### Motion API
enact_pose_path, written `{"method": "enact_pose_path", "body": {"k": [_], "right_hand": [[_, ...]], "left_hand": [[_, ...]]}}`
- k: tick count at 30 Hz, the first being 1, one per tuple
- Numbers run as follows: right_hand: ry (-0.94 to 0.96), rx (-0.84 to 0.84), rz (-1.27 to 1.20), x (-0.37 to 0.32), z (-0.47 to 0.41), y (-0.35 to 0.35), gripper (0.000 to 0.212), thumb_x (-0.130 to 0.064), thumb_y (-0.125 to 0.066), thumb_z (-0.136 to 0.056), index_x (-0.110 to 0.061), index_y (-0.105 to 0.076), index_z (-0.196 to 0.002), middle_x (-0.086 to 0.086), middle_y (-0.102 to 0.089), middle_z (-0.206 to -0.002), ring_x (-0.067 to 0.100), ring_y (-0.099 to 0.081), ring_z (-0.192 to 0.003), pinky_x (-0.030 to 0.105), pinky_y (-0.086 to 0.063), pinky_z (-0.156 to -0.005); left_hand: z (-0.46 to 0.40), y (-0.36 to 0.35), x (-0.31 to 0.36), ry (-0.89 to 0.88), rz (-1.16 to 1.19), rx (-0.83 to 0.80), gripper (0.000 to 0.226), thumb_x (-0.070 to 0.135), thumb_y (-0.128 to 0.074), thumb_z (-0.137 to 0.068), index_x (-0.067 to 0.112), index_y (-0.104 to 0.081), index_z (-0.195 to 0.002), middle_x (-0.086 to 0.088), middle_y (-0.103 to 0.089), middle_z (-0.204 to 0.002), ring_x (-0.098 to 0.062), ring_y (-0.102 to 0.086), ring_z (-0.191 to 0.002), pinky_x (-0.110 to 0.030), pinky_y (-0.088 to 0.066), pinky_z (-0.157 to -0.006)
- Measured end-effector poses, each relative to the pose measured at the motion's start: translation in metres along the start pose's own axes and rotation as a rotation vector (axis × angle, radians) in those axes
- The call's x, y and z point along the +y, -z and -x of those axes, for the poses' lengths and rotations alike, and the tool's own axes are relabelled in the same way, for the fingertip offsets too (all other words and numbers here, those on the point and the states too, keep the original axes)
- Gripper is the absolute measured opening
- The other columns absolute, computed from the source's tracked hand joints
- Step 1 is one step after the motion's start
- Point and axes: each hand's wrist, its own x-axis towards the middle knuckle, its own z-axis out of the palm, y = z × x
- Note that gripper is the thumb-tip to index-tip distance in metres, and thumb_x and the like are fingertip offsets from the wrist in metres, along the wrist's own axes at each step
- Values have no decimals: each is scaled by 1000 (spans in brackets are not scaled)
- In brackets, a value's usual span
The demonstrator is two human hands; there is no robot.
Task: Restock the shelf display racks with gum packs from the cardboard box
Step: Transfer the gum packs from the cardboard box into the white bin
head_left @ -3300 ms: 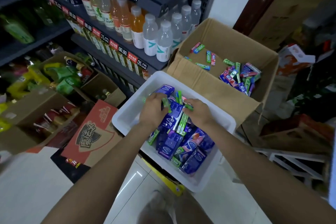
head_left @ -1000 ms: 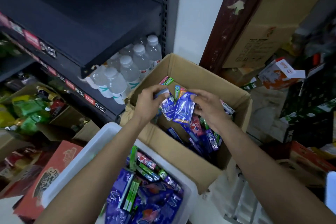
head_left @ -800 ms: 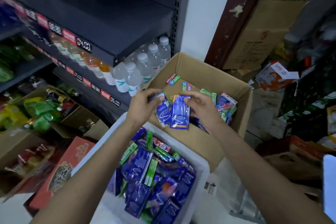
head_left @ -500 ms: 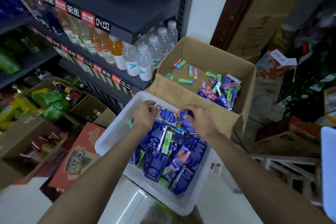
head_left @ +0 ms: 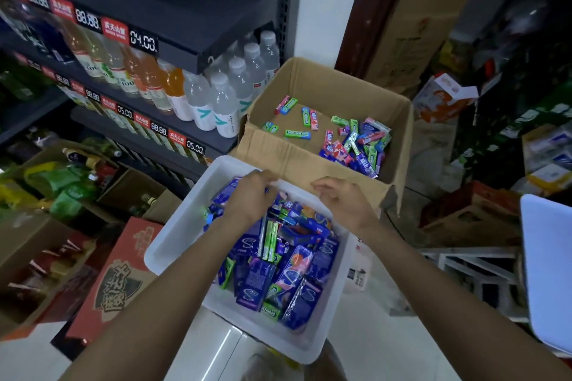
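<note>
Over the white tub [head_left: 173,244], both hands are hovering with loosely curled fingers, holding nothing visible. Left hand [head_left: 250,198] is reaching among the gum packs [head_left: 278,257], and right hand [head_left: 343,201] is nearing the cardboard box [head_left: 312,161], likely for more.

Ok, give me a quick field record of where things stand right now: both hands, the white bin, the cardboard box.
left hand: over the white bin's far end, fingers curled down among the packs; grip unclear
right hand: above the bin's far rim, fingers loosely curled, holding nothing
white bin: holds a heap of gum packs, mostly blue
cardboard box: open, behind the bin; loose packs remain inside, bunched at its right
</note>
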Motion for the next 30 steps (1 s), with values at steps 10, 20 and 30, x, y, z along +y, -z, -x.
{"method": "enact_pose_path", "body": {"k": [10, 20, 30], "right_hand": [[-24, 238, -16, 28, -119, 82, 27, -3, -49, -92, -3, -63, -115, 11, -67, -110, 21, -61, -104, 18, -42, -84], [-10, -214, 186, 91, -277, 50, 58, -16, -54, -93, -23, -31, -146, 7, -33, -147, 25, -33, -135, 39, -32, -111], [-19, -154, 428, 120, -319, 21, 29, -22, -53, -93, -17, -57, -121, 8, -34, -137, 29, -36, -122, 38, -43, -96]], "left_hand": [[-130, 20, 71, -90, 107, 257, 26, 8, -55, -91, 5, -62, -116, -10, -63, -115, -21, -59, -103, -20, -40, -85], [-266, -42, 13, 221, -141, -159, 85, 29, -74, -78, 9, -27, -146, -15, -19, -153, -30, -21, -140, -30, -23, -112], [-296, -69, -10, 228, -344, -203, 63, 18, -62, -86, 24, -35, -143, -13, -29, -146, -31, -36, -131, -36, -35, -107]]}}
